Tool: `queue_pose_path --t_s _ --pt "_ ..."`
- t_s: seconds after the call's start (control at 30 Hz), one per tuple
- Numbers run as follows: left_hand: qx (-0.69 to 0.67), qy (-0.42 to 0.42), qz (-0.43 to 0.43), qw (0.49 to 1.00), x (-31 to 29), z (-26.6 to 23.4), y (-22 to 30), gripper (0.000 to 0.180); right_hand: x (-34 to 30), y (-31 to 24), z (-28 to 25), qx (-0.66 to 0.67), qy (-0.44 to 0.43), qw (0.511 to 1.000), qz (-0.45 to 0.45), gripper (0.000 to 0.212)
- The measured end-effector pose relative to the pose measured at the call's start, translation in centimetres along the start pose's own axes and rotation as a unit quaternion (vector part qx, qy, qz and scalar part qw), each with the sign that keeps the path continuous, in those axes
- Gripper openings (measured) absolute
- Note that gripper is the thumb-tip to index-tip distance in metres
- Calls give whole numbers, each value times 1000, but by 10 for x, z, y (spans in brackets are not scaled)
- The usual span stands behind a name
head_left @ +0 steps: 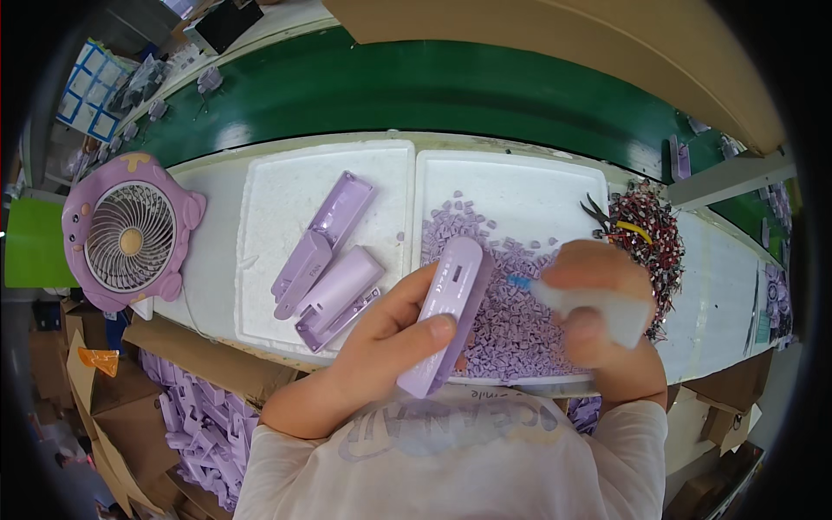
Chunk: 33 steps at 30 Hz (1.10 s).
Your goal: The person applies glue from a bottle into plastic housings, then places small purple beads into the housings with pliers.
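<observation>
My left hand [394, 334] is closed round a long, round-ended purple plastic housing [445, 316], tilted upright, with a small rectangular slot near its top. Blurred by motion, my right hand [598, 290] grips a white squeeze bottle [620, 316] whose thin blue tip [520, 282] points at the housing, a short gap away. Beneath both hands, many small purple plastic pieces [520, 334] lie heaped in a white foam tray [511, 173]. In the left foam tray [269, 199] rest an open purple housing [342, 208] and another purple housing [347, 286].
A purple animal-shaped fan [130, 243] stands at the left. Cutters with yellow handles [633, 230] lie by a pile of red and black wired parts [650, 260] on the right. A green conveyor belt [416, 82] runs behind. A cardboard box of purple housings [204, 425] sits lower left.
</observation>
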<state>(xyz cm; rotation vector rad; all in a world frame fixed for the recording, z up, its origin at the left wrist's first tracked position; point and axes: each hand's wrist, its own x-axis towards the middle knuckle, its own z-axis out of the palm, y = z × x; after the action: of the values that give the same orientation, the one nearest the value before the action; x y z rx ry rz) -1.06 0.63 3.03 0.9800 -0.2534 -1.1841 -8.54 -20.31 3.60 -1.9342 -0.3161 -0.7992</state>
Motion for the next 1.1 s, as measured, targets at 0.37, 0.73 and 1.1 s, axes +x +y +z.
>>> queue_pose_path --t_s 0.37,0.73,1.1 --pt "5 88 127 988 9 -3 -6 43 26 86 -46 -447 -244 853 114 32" --pt "-246 -216 75 942 21 -44 -25 79 12 5 -14 -25 -271 946 177 40" --pt "-55 -78 77 992 11 -24 -31 63 -15 4 0 70 -261 926 262 21"
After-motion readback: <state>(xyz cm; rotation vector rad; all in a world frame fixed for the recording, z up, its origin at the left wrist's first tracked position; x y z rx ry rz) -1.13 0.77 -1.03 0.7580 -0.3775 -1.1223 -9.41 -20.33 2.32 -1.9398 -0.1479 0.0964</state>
